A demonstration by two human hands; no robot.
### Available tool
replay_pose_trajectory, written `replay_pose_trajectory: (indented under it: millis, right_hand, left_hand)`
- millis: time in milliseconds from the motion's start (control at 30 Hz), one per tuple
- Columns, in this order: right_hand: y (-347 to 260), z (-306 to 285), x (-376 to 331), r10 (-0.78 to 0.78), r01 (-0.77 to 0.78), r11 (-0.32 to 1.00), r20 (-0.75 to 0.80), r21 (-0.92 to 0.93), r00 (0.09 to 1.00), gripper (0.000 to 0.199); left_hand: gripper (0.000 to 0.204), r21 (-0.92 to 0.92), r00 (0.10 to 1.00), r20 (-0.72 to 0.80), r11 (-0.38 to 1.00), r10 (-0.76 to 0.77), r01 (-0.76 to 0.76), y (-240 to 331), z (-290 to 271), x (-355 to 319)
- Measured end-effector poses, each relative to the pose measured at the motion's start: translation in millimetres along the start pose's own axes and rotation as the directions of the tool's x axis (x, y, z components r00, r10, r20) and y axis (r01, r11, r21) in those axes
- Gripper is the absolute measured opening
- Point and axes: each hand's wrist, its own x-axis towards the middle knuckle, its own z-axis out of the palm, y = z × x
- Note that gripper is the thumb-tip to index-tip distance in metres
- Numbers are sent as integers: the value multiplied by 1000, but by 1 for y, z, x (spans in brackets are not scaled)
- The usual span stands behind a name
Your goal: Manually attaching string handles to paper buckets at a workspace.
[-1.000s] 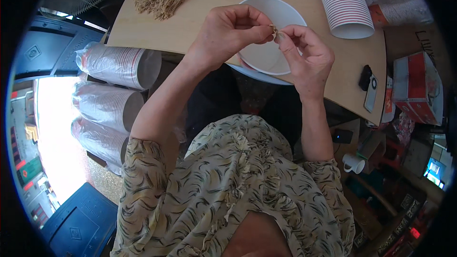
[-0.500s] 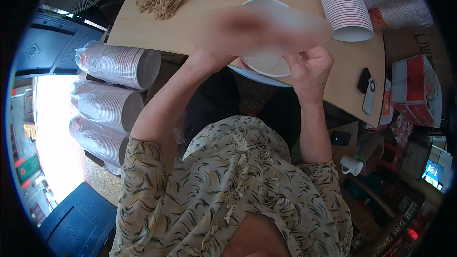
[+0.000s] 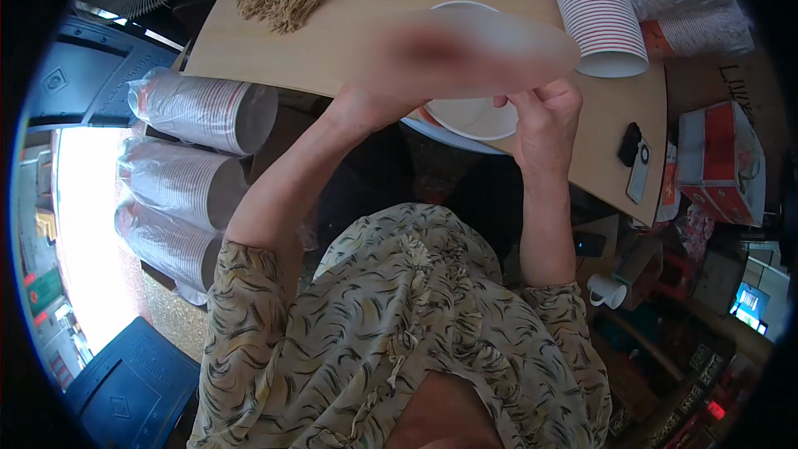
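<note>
Wooden table [image 3: 399, 25] amid stacked cups [image 3: 594, 8]

Lit brightly and evenly by daylight. Blown out to plain white at the left edge, where floor [image 3: 83, 224] glare swallowed all detail. Smeared heavily by motion across the left hand [image 3: 465, 54], reduced to a pale streak with a reddish blot, outline lost. Kept sharp on the right hand [image 3: 544, 120], the wooden table [image 3: 349, 41] and the stacked paper cups [image 3: 594, 8]. Bent strongly toward the rim by the fisheye, table edge curved. Ringed by black vignette in all corners. Shadowed softly under the table.
</note>
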Motion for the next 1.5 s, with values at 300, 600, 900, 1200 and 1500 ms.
replay_pose_trajectory:
  millis: [300, 600, 900, 1200, 1500]
  right_hand:
    - [-2, 2, -2, 26, -25, 998, -7, 57, 1000, 14]
    - [-3, 3, -2, 31, -29, 999, -29, 46, 999, 13]
    - [-5, -3, 0, -11, 11, 999, -11, -34, 1000, 17]
    - [-4, -6, 11, 22, 0, 974, 98, -226, 995, 21]
    - [-6, -11, 7, -49, 63, 994, 157, -88, 986, 18]
  left_hand:
    - [17, 52, 990, -55, 991, 127, -124, -13, 2, -2]
    - [17, 54, 991, -57, 991, 122, -119, -9, 4, -1]
    - [17, 47, 995, -51, 995, 87, -85, -7, -2, 1]
    - [19, -16, 999, 54, 1000, 6, -5, -3, -5, 2]
    - [23, -60, 995, 87, 997, -39, 44, -2, -6, 3]
